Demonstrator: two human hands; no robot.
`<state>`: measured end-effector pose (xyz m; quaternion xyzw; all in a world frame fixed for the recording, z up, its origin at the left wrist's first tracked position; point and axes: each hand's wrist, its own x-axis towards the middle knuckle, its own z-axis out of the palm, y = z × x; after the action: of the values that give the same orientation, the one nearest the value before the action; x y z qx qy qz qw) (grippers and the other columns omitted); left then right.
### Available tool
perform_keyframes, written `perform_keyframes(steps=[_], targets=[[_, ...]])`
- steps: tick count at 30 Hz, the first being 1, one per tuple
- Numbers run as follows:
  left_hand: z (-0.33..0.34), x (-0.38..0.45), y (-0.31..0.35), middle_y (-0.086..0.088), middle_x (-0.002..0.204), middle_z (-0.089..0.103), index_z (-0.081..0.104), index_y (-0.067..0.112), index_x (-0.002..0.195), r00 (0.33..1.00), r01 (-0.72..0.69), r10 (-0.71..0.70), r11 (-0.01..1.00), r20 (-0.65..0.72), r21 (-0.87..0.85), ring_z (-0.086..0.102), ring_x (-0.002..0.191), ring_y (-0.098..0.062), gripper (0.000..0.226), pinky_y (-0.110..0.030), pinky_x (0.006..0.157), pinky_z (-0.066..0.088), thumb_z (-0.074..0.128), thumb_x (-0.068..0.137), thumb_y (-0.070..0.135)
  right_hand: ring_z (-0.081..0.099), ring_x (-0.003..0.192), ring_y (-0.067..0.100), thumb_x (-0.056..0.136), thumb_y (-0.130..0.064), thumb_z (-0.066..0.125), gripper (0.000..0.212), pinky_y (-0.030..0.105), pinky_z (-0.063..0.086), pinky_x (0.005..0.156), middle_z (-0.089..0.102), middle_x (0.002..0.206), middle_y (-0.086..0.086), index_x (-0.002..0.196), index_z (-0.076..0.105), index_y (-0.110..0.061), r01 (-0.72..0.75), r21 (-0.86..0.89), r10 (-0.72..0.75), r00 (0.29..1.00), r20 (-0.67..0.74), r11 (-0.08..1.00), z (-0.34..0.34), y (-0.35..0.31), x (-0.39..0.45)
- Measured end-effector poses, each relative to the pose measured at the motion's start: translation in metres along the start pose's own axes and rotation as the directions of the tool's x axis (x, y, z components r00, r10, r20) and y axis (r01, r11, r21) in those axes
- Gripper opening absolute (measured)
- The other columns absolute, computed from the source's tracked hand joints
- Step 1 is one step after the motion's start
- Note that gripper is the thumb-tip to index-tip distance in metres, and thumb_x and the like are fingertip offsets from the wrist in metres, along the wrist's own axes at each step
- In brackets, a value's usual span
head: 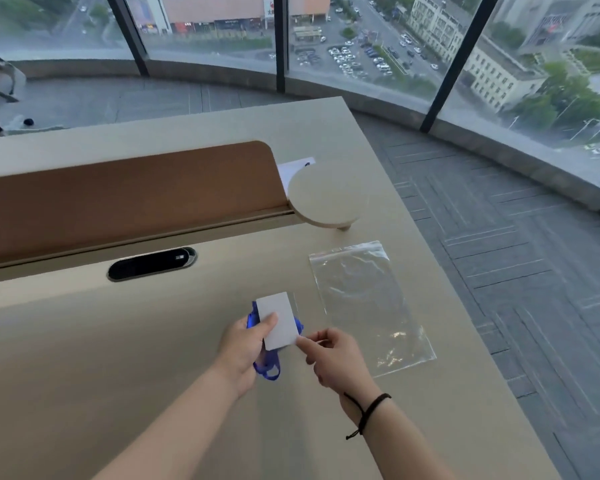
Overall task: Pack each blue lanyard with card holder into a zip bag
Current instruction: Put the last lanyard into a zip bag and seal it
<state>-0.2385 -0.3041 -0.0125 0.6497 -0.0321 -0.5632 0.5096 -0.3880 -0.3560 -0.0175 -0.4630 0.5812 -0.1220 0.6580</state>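
Packing not yet done. The left hand [243, 348] grips the card holder [279, 320] with the bunched blue lanyard [267, 367] above the surface [118, 341]. The right hand [333, 355] pinches the holder's lower corner. The zip bag [364, 303] lies flat and empty just beside; insertion and sealing remain.

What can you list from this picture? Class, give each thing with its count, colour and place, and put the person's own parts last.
desk: one, beige, fills the foreground
divider: one, brown, upright along the desk's far side
cable slot: one, black, in the desk below the divider
round stand: one, beige, at the divider's right end
zip bag: one, clear, flat on the desk, right of the hands
card holder: one, white, held in both hands
lanyard: one, blue, bunched in the left hand
wristband: one, black, right wrist
left hand: grips holder and lanyard
right hand: pinches the holder's corner
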Motion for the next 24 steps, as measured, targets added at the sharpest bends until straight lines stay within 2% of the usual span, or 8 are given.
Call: perform_keyframes(steps=[5, 8, 10, 12, 15, 17, 19, 24], targets=[[0.031, 0.044, 0.003, -0.016, 0.108, 0.075, 0.067, 0.009, 0.113, 0.997, 0.007, -0.01, 0.999, -0.082, -0.036, 0.068, 0.091, -0.03, 0.022, -0.037, 0.077, 0.048, 0.066, 0.093, 0.017, 0.051, 0.048, 0.013, 0.087, -0.028, 0.07, 0.02, 0.024, 0.039, 0.045, 0.067, 0.078, 0.006, 0.095, 0.062, -0.012, -0.033, -0.065, 0.031, 0.999, -0.043, 0.997, -0.047, -0.007, 0.06], [0.042, 0.065, 0.005, -0.016, 0.109, 0.074, 0.067, 0.009, 0.112, 0.994, 0.012, -0.018, 0.998, -0.112, -0.056, 0.067, 0.089, -0.029, 0.019, -0.039, 0.08, 0.049, 0.065, 0.094, 0.016, 0.061, 0.071, 0.018, 0.084, -0.034, 0.068, 0.038, 0.031, 0.052, 0.062, 0.07, 0.1, 0.007, 0.116, 0.056, -0.018, -0.009, -0.274, -0.019, 0.995, -0.102, 0.962, -0.07, -0.015, 0.117], [0.049, 0.076, 0.007, -0.015, 0.109, 0.074, 0.066, 0.009, 0.113, 0.992, 0.017, -0.022, 0.999, -0.121, -0.042, 0.067, 0.087, -0.028, 0.019, -0.033, 0.07, 0.049, 0.064, 0.095, 0.016, 0.061, 0.087, 0.022, 0.087, -0.031, 0.067, 0.046, 0.032, 0.051, 0.072, 0.066, 0.11, 0.004, 0.129, 0.05, -0.021, 0.026, -0.426, -0.084, 0.99, -0.117, 0.904, -0.082, -0.025, 0.151], [0.053, 0.089, 0.009, -0.015, 0.111, 0.073, 0.066, 0.009, 0.114, 0.992, 0.019, -0.022, 0.999, -0.128, -0.026, 0.067, 0.087, -0.027, 0.021, -0.029, 0.062, 0.049, 0.064, 0.095, 0.016, 0.061, 0.087, 0.023, 0.091, -0.025, 0.062, 0.049, 0.025, 0.046, 0.063, 0.064, 0.113, 0.003, 0.137, 0.045, -0.025, 0.073, -0.535, -0.154, 0.982, -0.109, 0.842, -0.092, -0.041, 0.178], [0.056, 0.108, 0.013, -0.015, 0.113, 0.073, 0.067, 0.01, 0.112, 0.99, 0.016, -0.02, 0.999, -0.14, -0.03, 0.068, 0.09, -0.027, 0.02, -0.031, 0.067, 0.051, 0.065, 0.094, 0.017, 0.064, 0.09, 0.025, 0.093, -0.024, 0.054, 0.052, 0.026, 0.047, 0.067, 0.068, 0.109, 0.003, 0.142, 0.038, -0.032, 0.132, -0.758, -0.256, 0.965, -0.047, 0.638, -0.1, -0.06, 0.215], [0.059, 0.117, 0.017, -0.014, 0.112, 0.073, 0.067, 0.01, 0.113, 0.989, 0.019, -0.023, 0.999, -0.149, -0.031, 0.067, 0.089, -0.027, 0.02, -0.031, 0.066, 0.051, 0.065, 0.094, 0.017, 0.062, 0.102, 0.027, 0.093, -0.024, 0.051, 0.053, 0.032, 0.05, 0.082, 0.068, 0.113, 0.003, 0.143, 0.037, -0.036, 0.138, -0.823, -0.254, 0.967, -0.008, 0.551, -0.102, -0.067, 0.237], [0.063, 0.124, 0.019, -0.014, 0.111, 0.073, 0.067, 0.01, 0.115, 0.99, 0.023, -0.029, 0.999, -0.141, -0.039, 0.067, 0.087, -0.026, 0.022, -0.029, 0.061, 0.051, 0.065, 0.094, 0.017, 0.057, 0.098, 0.026, 0.092, -0.023, 0.051, 0.048, 0.033, 0.05, 0.083, 0.067, 0.114, 0.003, 0.137, 0.043, -0.038, 0.141, -0.831, -0.228, 0.974, 0.018, 0.537, -0.104, -0.067, 0.254], [0.066, 0.134, 0.012, -0.017, 0.109, 0.073, 0.067, 0.008, 0.113, 0.991, 0.048, -0.052, 0.998, -0.122, -0.034, 0.064, 0.081, -0.025, 0.02, -0.022, 0.051, 0.045, 0.063, 0.095, 0.018, 0.055, 0.098, 0.029, 0.089, -0.021, 0.052, 0.026, 0.035, 0.052, 0.082, 0.062, 0.085, 0.002, 0.108, 0.065, -0.033, 0.182, -0.832, -0.335, 0.942, -0.004, 0.524, -0.108, -0.057, 0.27]])
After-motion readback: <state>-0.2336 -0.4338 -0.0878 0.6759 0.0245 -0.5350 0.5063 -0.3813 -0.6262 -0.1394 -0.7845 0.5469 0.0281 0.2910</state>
